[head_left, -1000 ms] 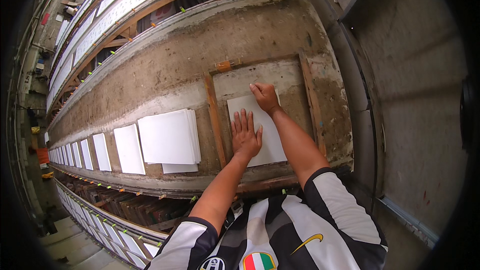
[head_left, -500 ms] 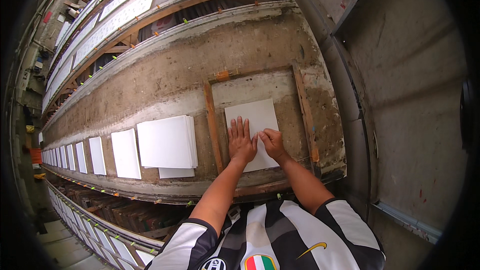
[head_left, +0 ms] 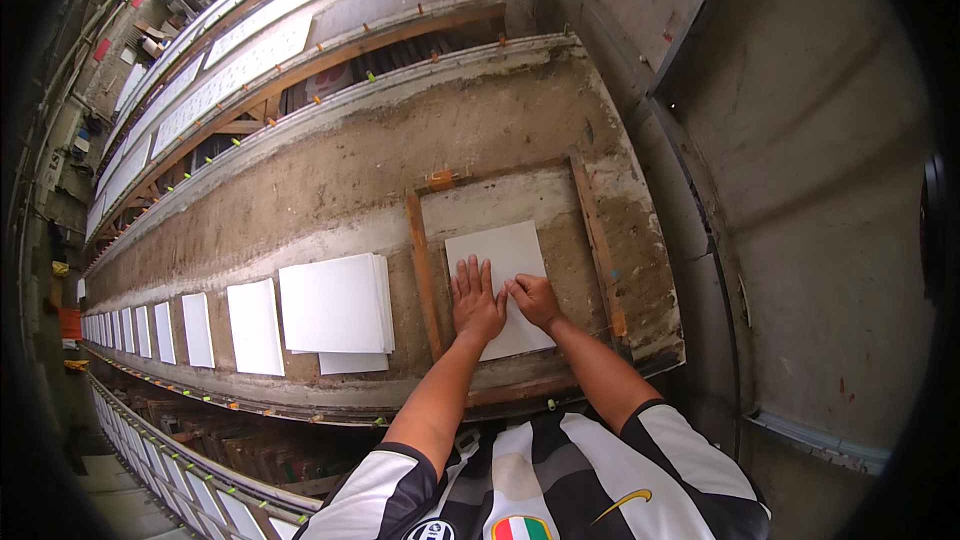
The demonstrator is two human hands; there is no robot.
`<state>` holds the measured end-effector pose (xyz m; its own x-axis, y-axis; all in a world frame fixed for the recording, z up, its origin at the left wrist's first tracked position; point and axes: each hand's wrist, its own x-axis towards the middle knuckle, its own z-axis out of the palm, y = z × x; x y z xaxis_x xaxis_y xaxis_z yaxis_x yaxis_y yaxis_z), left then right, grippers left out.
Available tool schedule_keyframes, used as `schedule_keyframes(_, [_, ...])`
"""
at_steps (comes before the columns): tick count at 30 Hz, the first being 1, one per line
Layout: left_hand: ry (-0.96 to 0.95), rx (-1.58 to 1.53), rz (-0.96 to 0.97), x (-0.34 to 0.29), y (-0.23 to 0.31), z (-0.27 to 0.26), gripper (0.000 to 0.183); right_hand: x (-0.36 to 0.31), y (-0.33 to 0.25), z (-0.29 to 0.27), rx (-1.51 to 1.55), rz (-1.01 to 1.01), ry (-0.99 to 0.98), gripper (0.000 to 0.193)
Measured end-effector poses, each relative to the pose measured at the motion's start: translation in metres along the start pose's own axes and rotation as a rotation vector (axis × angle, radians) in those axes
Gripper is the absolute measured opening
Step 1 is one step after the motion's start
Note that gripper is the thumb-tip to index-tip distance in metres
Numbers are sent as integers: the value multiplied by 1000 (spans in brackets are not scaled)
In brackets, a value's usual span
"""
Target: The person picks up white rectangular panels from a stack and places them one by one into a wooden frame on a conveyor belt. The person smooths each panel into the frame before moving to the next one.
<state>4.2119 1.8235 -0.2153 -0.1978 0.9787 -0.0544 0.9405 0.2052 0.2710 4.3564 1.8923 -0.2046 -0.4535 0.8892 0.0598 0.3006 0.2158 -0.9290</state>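
A white sheet [head_left: 512, 252] lies flat on the worn brown tabletop [head_left: 310, 165], inside a wooden frame [head_left: 424, 265] resting on the table. My left hand [head_left: 478, 306] presses flat on the left part of the sheet with fingers spread. Beside its thumb, my right hand [head_left: 536, 302] is closed in a fist-like pinch over the sheet. Whatever it may hold is hidden. The two hands almost touch at the thumbs.
Left of the frame sits a stack of white sheets [head_left: 335, 302]. Single white sheets [head_left: 256, 326] run in a row along the near side of the long table. Other long tables [head_left: 300, 70] stand beyond, and a grey wall [head_left: 820, 190] rises at the right.
The view has shifted slightly, so the table appears lower. My right hand has slid a little along the sheet away from me; my left hand stays flat on it.
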Motion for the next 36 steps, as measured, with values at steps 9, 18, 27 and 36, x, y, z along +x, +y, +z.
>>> schedule_keyframes(9, [-23,-77,-35,8,-9,13,72,-36,-24,-85,-529,-47,314,35])
schedule_keyframes(18, [179,-105,-260,-56,-34,-43,81,-75,-15,-135,-490,489,133,80])
schedule_keyframes(27, [56,-483,-590,-112,-68,-53,79,-81,16,-130,-634,536,72,81])
schedule_keyframes(36, [54,-508,-587,-107,-71,-38,77,-79,20,-129,-659,519,87,75])
